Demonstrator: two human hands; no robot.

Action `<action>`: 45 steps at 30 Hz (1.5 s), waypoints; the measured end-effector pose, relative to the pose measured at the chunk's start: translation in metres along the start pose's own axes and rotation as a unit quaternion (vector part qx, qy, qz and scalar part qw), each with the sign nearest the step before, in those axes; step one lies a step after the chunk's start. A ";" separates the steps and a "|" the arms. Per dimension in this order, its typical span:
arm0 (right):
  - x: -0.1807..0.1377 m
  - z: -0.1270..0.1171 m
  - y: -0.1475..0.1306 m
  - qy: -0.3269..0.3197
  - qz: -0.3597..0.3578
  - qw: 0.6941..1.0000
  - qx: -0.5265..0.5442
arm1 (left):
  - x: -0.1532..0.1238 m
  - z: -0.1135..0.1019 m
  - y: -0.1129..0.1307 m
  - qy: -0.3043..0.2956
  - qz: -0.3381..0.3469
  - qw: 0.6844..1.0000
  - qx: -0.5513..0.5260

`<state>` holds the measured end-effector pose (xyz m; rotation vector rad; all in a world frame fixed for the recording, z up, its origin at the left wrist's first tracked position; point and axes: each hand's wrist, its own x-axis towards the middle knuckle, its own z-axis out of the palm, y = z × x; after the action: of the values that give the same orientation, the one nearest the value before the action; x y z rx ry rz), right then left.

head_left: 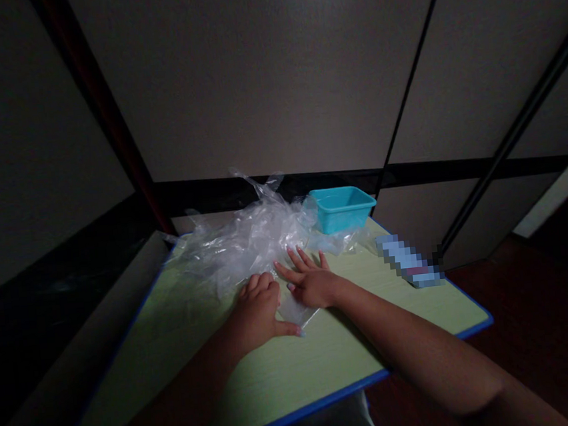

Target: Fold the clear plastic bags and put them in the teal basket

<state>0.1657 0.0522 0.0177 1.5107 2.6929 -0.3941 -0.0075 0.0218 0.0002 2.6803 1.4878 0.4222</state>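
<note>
A small flat clear plastic bag (298,311) lies on the table under and between my hands. My right hand (314,285) rests palm down over its upper part, fingers spread. To its left, my left hand (258,312) has its fingers bent and its thumb stretched wide along the near edge of the bag. Both hands partly cover the bag, and whether anything is inside it is not clear. A large loose heap of crumpled clear plastic bags (254,239) spreads just beyond my fingertips.
The table (291,386) has a pale green top and blue edging. A turquoise plastic basket (343,218) stands at the back right, touching the heap. A blurred-out light blue object (409,261) lies near the right edge. Wall panels (260,74) rise directly behind the table.
</note>
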 end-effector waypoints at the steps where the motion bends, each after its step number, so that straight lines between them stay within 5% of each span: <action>1: 0.000 0.000 0.001 0.001 0.003 1.000 -0.002 | 0.000 -0.001 0.000 -0.003 -0.002 1.000 -0.001; 11: 0.001 -0.004 0.015 0.022 0.020 1.000 0.010 | -0.001 -0.001 0.000 -0.001 -0.005 1.000 -0.016; 23: -0.008 -0.021 0.025 -0.122 -0.033 0.991 0.037 | -0.002 -0.003 0.002 -0.003 -0.011 0.999 -0.035; 33: -0.006 -0.023 0.033 -0.125 0.014 0.992 0.031 | -0.002 -0.004 0.004 -0.005 -0.012 1.000 -0.028; 45: -0.006 -0.023 0.035 -0.108 0.029 0.993 0.034 | -0.002 -0.011 0.008 0.063 0.064 0.995 -0.043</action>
<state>0.2002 0.0700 0.0338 1.4636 2.4894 -0.6135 -0.0042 0.0148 0.0118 2.7368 1.2965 0.6588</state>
